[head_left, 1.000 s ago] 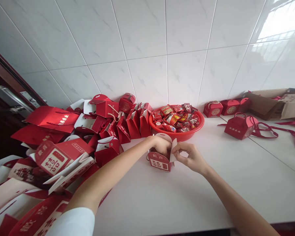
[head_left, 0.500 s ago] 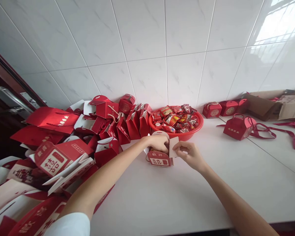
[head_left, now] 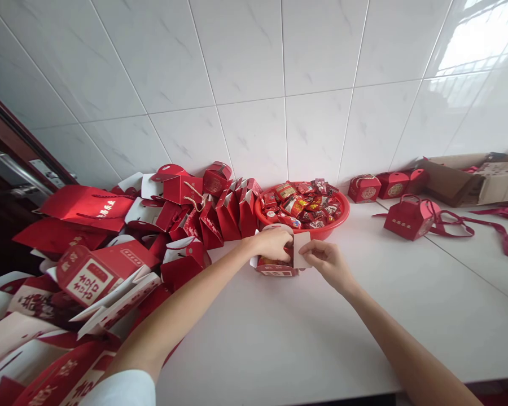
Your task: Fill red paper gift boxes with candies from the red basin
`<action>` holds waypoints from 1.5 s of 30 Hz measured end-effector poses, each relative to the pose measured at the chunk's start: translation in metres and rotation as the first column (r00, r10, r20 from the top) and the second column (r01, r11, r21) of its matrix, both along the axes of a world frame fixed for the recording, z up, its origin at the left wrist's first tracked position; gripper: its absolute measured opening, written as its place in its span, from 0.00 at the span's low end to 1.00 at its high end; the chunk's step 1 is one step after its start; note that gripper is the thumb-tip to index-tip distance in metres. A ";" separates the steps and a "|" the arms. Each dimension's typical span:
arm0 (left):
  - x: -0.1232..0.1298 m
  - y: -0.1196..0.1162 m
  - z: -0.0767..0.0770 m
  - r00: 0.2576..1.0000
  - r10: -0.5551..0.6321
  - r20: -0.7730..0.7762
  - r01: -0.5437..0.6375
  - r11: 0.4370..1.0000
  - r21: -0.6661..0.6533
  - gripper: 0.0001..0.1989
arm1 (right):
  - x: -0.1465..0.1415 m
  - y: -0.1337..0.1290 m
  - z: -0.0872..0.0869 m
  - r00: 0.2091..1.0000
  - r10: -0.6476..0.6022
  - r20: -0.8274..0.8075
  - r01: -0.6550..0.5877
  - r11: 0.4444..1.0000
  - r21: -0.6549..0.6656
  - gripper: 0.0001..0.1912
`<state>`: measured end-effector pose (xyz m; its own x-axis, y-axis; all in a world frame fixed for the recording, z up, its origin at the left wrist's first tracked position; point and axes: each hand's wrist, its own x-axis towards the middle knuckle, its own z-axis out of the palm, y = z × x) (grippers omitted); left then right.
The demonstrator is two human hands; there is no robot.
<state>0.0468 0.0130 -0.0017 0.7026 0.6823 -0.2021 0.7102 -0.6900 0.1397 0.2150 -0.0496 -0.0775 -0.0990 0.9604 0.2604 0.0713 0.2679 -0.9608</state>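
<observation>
A small red and white gift box (head_left: 278, 270) stands on the white table, its top open and wrapped pieces showing inside. My left hand (head_left: 273, 245) reaches down into it from the left. Its thumb and fingers look apart, though the tips are partly hidden by the box walls. On the box's right side, my right hand (head_left: 325, 260) pinches a white side flap (head_left: 301, 250) between thumb and fingers and holds it upright. Just behind the box is a red plastic basin (head_left: 342, 217) heaped with wrapped sweets (head_left: 298, 206).
Many red gift boxes and bags (head_left: 105, 270) are piled at the left. Several closed boxes (head_left: 364, 188) line the wall on the right. A ribboned box (head_left: 408, 220) and a cardboard carton (head_left: 452, 183) lie farther right. A tiled wall (head_left: 254, 135) rises behind.
The box's front panel has tipped outward, so the contents show. My left hand has opened slightly inside the box. My right hand still pinches the white flap.
</observation>
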 end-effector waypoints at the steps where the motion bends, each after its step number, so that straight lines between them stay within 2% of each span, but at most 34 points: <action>1: 0.002 -0.001 0.000 1.000 -0.006 -0.014 0.006 1.000 -0.019 0.08 | 0.000 0.000 0.000 1.000 0.017 -0.022 -0.017 1.000 -0.007 0.07; 6: 0.011 -0.007 0.001 0.988 0.022 -0.155 -0.046 0.987 -0.152 0.06 | -0.002 -0.001 -0.002 0.988 0.104 -0.114 -0.108 0.994 -0.031 0.05; 9: 0.014 -0.009 0.001 0.981 0.060 -0.187 -0.091 0.983 -0.161 0.06 | -0.002 -0.001 -0.003 0.979 0.130 -0.154 -0.139 0.989 -0.053 0.05; 11: 0.013 -0.010 0.002 0.984 0.054 -0.167 -0.080 0.984 -0.156 0.06 | -0.002 -0.001 -0.002 0.981 0.119 -0.155 -0.133 0.988 -0.080 0.05; 15: 0.009 -0.011 0.008 1.000 0.006 -0.029 -0.009 0.996 -0.087 0.09 | 0.001 0.000 0.000 0.991 0.039 -0.130 -0.058 0.988 -0.144 0.06; 17: 0.006 -0.012 0.011 0.999 0.042 0.031 -0.039 0.997 -0.069 0.08 | 0.002 0.001 0.001 0.991 0.018 -0.130 -0.040 0.985 -0.169 0.07; 19: 0.002 -0.013 0.013 0.989 0.134 0.070 -0.129 0.989 -0.070 0.06 | 0.002 0.001 0.001 0.991 0.018 -0.134 -0.043 0.982 -0.183 0.07; 21: -0.001 -0.012 0.013 0.965 0.225 0.134 -0.221 0.974 -0.045 0.06 | 0.002 0.001 0.001 0.990 0.030 -0.138 -0.055 0.981 -0.184 0.07; 24: -0.008 -0.011 0.011 0.908 0.291 0.301 -0.293 0.955 -0.042 0.09 | 0.002 0.000 0.002 0.990 0.039 -0.138 -0.062 0.984 -0.164 0.07; 27: -0.015 -0.010 0.008 0.844 0.319 0.431 -0.307 0.947 -0.099 0.12 | 0.002 0.000 0.002 0.994 0.028 -0.109 -0.043 0.989 -0.142 0.07; 31: -0.022 -0.010 0.007 0.799 0.334 0.501 -0.281 0.943 -0.180 0.14 | 0.002 -0.001 0.002 0.996 0.055 -0.073 -0.064 0.989 -0.136 0.07; 33: -0.026 -0.011 0.010 0.792 0.335 0.511 -0.263 0.942 -0.209 0.16 | 0.001 -0.002 0.002 0.997 0.059 -0.047 -0.064 0.993 -0.101 0.07; 36: -0.032 -0.015 0.017 0.796 0.347 0.497 -0.263 0.936 -0.232 0.17 | -0.001 -0.005 0.003 1.000 0.002 -0.025 -0.001 0.999 0.037 0.07; 40: -0.041 -0.029 0.031 0.813 0.346 0.469 -0.237 0.931 -0.276 0.16 | 0.000 -0.012 0.006 0.997 -0.081 0.008 0.078 0.975 0.206 0.07; 42: -0.045 -0.037 0.037 0.824 0.344 0.451 -0.247 0.933 -0.260 0.14 | 0.000 -0.014 0.007 0.993 -0.108 0.042 0.094 0.963 0.253 0.07; 45: -0.048 -0.048 0.042 0.831 0.376 0.410 -0.323 0.926 -0.195 0.15 | 0.001 -0.015 0.007 0.990 -0.128 0.064 0.105 0.955 0.278 0.08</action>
<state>-0.0010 -0.0347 0.0404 0.4554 0.8899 -0.0253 0.7497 -0.3680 0.5501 0.2159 -0.0648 -0.0706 -0.0220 0.8599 0.5100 0.1918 0.5042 -0.8420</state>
